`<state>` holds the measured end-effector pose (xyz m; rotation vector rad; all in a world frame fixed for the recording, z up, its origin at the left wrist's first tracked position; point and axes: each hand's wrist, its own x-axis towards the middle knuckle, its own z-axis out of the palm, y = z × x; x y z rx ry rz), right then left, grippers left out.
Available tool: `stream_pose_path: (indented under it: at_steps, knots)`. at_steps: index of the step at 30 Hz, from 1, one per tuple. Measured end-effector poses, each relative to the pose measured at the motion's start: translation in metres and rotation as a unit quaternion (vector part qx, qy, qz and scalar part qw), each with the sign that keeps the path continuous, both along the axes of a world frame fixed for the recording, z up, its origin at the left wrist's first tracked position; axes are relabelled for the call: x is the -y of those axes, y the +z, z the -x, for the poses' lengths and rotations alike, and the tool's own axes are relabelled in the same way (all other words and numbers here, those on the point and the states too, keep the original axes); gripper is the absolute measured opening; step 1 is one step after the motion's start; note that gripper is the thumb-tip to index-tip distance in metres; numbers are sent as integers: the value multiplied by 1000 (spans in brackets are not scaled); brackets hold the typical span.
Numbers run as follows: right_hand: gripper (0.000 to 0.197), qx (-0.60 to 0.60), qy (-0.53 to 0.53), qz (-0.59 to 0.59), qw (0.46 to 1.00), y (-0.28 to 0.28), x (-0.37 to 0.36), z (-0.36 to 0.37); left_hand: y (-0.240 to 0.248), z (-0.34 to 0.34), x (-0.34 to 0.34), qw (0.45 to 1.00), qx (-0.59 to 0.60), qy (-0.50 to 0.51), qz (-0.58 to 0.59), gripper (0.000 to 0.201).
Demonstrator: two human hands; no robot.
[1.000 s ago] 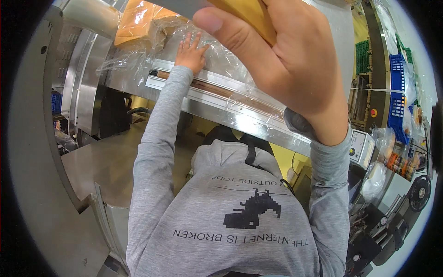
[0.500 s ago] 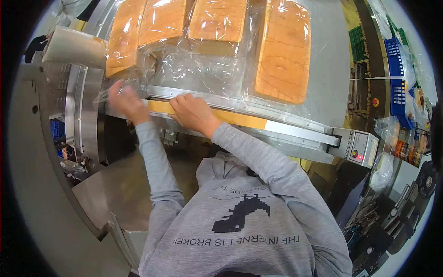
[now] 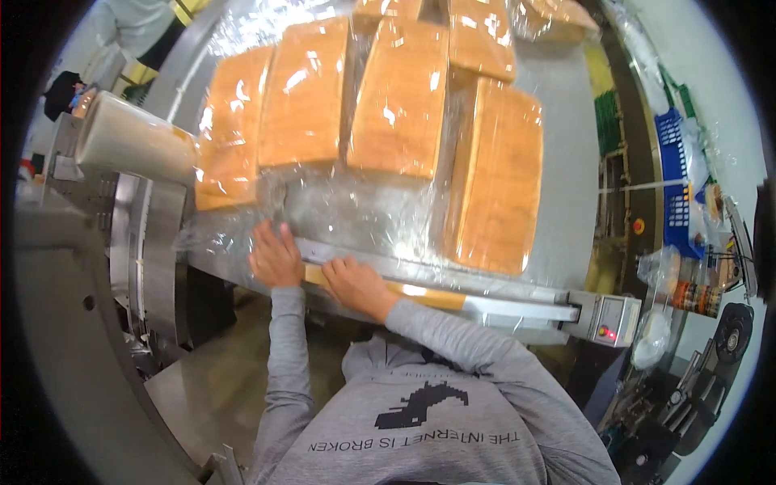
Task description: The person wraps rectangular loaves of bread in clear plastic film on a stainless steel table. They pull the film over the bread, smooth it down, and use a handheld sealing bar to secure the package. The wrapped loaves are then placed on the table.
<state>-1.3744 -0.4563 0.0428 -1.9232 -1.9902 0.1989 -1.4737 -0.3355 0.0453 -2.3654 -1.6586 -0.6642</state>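
Observation:
My right hand (image 3: 356, 284) lies over the long sealer bar (image 3: 424, 297) with its yellow strip, fingers curled on its far edge. Just left of it, my left hand (image 3: 275, 257) is at the bar's left end, thumb and forefinger apart, beside loose clear film (image 3: 234, 230). Whether its other fingers touch the film I cannot tell. Beyond the bar, golden-brown loaf-like blocks lie in clear film on the metal table (image 3: 562, 170): one block (image 3: 234, 129) at left, another block (image 3: 305, 93) next to it, a middle block (image 3: 398, 97) and a right block (image 3: 497, 182).
A film roll (image 3: 133, 137) sits at the table's left. The sealer's control box (image 3: 610, 319), with a red light, stands at the bar's right end. More wrapped blocks (image 3: 481, 36) lie farther back. Blue crates (image 3: 675, 178) stand at the right beyond the table.
My left hand has moved right and in toward the bar's left end, near the right hand. The right hand stays on the bar. The view has shifted, showing more blocks at the back.

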Motion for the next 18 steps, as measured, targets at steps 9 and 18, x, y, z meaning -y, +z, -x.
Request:
stream_pose_path:
  at_steps: [9,18]
  knots:
    - [31,-53,37,-37,997,21,-4,-10,25,5,-1,934,341,-23,-100,28]
    - [45,-96,-7,-201,975,223,53,-65,-39,50,110,697,510,-44,502,50]
